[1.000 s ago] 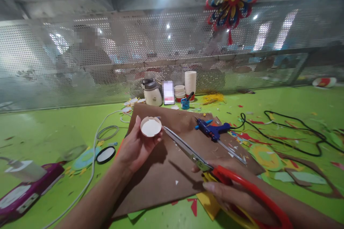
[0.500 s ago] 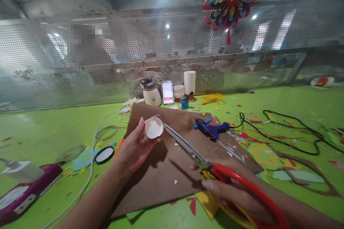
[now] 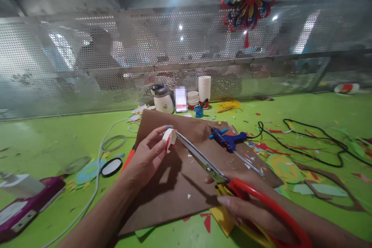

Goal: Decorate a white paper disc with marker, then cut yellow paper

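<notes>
Between its thumb and fingers, my left hand (image 3: 151,151) pinches a cut-down paper cup piece (image 3: 169,139), white with a red band. The piece is turned side-on, above a brown cardboard sheet (image 3: 162,197). My right hand (image 3: 247,205) grips scissors (image 3: 203,161) by their red and yellow handles. The blades look closed together, and their tips reach the right edge of the cup piece; whether they touch it I cannot tell. A blue glue gun (image 3: 228,138) lies on the cardboard beyond the scissors, with a clear glue stick in its back.
At the back stand a white jug (image 3: 162,100), a phone (image 3: 180,99), stacked paper cups (image 3: 204,90) and a small blue jar (image 3: 198,111). A black cord (image 3: 308,141) runs right; a purple power strip (image 3: 31,209) lies left. Paper scraps litter the green table (image 3: 171,236).
My left hand has turned the cup piece from its round opening facing me to side-on. The scissors have hardly moved, and their blades still look closed.
</notes>
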A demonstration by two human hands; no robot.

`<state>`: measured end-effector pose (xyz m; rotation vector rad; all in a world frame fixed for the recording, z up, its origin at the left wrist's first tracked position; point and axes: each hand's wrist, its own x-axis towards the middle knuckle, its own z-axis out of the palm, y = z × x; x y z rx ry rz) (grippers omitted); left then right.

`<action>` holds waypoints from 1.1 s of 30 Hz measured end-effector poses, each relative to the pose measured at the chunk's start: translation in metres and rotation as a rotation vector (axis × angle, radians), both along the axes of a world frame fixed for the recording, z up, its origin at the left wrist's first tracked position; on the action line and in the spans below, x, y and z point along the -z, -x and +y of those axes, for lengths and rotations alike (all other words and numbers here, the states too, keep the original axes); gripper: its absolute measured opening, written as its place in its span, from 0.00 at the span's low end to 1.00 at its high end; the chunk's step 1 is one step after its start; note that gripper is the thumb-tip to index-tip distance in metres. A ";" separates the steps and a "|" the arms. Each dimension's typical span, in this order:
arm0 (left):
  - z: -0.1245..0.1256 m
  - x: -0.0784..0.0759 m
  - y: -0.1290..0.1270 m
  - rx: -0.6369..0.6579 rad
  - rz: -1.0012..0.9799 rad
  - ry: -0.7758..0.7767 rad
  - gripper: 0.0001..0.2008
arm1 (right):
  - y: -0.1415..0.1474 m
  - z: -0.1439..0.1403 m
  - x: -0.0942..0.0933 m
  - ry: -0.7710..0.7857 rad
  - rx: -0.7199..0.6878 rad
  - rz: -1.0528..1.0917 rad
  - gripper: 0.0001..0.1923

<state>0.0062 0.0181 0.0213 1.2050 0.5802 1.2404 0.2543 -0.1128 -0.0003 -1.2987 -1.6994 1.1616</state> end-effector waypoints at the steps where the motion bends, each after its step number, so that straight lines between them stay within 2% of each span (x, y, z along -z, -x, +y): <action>1: 0.000 0.000 0.000 -0.012 0.003 -0.001 0.20 | 0.002 0.000 -0.004 -0.037 0.005 -0.018 0.20; 6: -0.003 -0.004 -0.002 -0.027 0.032 -0.001 0.23 | 0.007 0.002 -0.017 -0.223 0.016 -0.123 0.13; 11: -0.008 -0.004 -0.004 0.017 0.072 -0.050 0.22 | 0.009 0.003 -0.016 -0.231 0.005 -0.106 0.12; 15: -0.009 -0.003 -0.004 0.000 0.142 -0.049 0.31 | 0.009 0.003 -0.019 -0.248 -0.030 -0.098 0.10; 17: -0.009 -0.003 -0.004 -0.024 0.192 -0.027 0.34 | 0.008 0.003 -0.020 -0.249 -0.037 -0.116 0.12; 20: -0.009 -0.005 -0.006 -0.069 0.253 -0.038 0.31 | 0.007 0.004 -0.016 -0.252 -0.033 -0.146 0.14; 23: -0.009 -0.005 -0.011 -0.167 0.301 -0.134 0.27 | 0.006 0.006 -0.008 -0.292 -0.021 -0.166 0.16; 26: -0.007 0.000 -0.014 -0.290 0.292 -0.211 0.25 | 0.008 0.010 -0.002 -0.320 0.016 -0.203 0.18; 30: -0.002 0.010 -0.011 -0.334 0.324 -0.272 0.29 | 0.010 0.010 -0.006 -0.403 0.035 -0.273 0.17; 31: -0.001 0.011 -0.010 -0.345 0.331 -0.273 0.30 | 0.010 0.009 -0.007 -0.419 0.018 -0.299 0.17; 33: -0.002 0.012 -0.009 -0.331 0.255 -0.161 0.32 | 0.010 0.007 -0.008 -0.457 0.018 -0.387 0.16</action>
